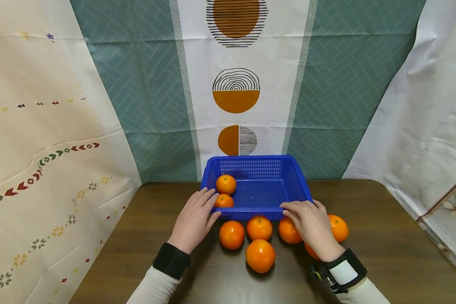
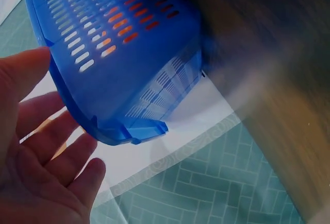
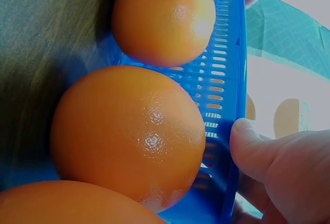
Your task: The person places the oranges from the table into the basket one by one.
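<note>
A blue plastic basket [image 1: 251, 210] with slotted walls stands on the table, two oranges [image 1: 226, 184] lying in its left part. At its front left corner my left hand [image 1: 194, 217] holds the rim, with the thumb [image 2: 32, 69] in front and the other fingers over the far side. My right hand [image 1: 310, 223] grips the front rim near the right corner, its thumb [image 3: 250, 144] against the outside. Several more oranges [image 1: 260, 256] sit on the table before the basket; a couple are partly hidden beneath my right hand and wrist.
The brown wooden table [image 1: 137, 249] reaches back to a patterned curtain [image 1: 152, 84] close behind the basket. Pale patterned cloth [image 1: 53, 169] hangs on the left, and whitish cloth [image 1: 422, 126] on the right.
</note>
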The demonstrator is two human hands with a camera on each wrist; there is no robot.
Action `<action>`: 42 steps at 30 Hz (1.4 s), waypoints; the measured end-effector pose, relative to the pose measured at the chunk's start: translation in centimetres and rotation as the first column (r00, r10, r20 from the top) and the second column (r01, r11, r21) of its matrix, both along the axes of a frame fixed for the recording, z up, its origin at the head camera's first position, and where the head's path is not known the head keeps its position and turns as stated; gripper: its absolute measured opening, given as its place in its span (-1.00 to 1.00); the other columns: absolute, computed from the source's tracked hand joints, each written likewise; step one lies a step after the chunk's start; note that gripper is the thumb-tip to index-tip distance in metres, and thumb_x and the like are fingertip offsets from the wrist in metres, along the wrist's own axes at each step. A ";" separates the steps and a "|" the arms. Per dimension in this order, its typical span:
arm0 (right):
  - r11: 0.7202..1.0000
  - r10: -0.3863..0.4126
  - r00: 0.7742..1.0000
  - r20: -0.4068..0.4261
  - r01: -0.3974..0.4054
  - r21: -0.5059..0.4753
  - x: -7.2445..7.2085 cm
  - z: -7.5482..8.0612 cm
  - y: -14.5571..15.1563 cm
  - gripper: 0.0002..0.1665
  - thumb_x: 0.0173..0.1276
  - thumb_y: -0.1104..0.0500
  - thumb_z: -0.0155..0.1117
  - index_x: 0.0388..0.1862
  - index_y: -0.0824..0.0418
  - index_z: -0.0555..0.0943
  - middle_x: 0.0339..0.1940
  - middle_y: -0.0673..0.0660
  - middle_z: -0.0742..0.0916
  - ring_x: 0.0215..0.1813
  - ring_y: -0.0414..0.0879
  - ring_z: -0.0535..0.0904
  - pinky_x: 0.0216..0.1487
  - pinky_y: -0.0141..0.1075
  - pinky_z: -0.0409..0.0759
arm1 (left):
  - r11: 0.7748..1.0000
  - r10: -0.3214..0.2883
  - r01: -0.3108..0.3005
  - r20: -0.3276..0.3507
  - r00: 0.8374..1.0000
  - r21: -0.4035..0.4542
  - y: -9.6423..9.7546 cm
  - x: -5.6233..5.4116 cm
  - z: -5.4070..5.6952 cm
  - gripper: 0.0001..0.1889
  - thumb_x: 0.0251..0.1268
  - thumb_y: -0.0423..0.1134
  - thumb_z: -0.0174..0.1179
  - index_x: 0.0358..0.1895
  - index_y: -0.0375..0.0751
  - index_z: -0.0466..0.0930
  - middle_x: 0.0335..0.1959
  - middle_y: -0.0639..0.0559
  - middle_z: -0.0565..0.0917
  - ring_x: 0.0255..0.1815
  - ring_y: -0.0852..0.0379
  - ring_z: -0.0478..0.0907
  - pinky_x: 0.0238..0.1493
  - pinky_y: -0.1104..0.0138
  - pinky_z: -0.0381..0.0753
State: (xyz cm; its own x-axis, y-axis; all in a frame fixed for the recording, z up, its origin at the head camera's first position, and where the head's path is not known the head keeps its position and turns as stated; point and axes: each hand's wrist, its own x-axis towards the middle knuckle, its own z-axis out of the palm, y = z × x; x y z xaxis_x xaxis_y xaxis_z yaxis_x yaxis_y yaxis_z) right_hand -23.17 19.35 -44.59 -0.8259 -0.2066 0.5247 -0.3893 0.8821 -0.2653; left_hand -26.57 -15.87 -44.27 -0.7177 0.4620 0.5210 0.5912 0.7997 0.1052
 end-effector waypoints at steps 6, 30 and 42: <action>1.000 -0.003 1.000 -0.016 0.003 0.000 0.2 0.2 -0.1 -0.71 0.46 0.20 0.58 0.13 0.14 0.87 0.01 0.09 0.90 0.11 0.16 0.82 0.39 0.53 0.39 | 0.998 -0.060 0.060 -0.003 0.998 -0.016 -0.3 -0.1 0.0 -0.52 0.41 -0.20 0.56 0.31 -0.28 0.75 0.28 -0.19 0.77 0.44 -0.22 0.62 0.61 -0.10 0.39; 0.998 0.051 0.997 0.059 -0.052 0.024 -0.6 1.4 0.2 -0.73 0.54 0.21 0.50 0.17 0.13 0.85 0.06 0.11 0.89 0.14 0.20 0.80 0.40 0.51 0.42 | 0.998 -0.058 0.059 0.038 0.998 -0.006 -0.2 -0.3 0.9 -0.75 0.37 -0.33 0.57 0.06 -0.15 0.82 -0.16 -0.01 0.86 -0.12 -0.05 0.74 0.13 0.06 0.81; 0.999 0.033 0.992 0.126 -0.035 0.012 -0.3 1.0 0.5 -0.66 0.57 0.15 0.49 0.25 0.15 0.82 0.13 0.15 0.87 0.25 0.24 0.76 0.50 0.56 0.28 | 0.998 -0.064 0.064 0.039 0.997 0.004 0.0 -0.3 0.4 -0.74 0.35 -0.35 0.58 0.05 -0.13 0.83 -0.15 0.00 0.85 -0.11 -0.05 0.73 0.12 0.07 0.81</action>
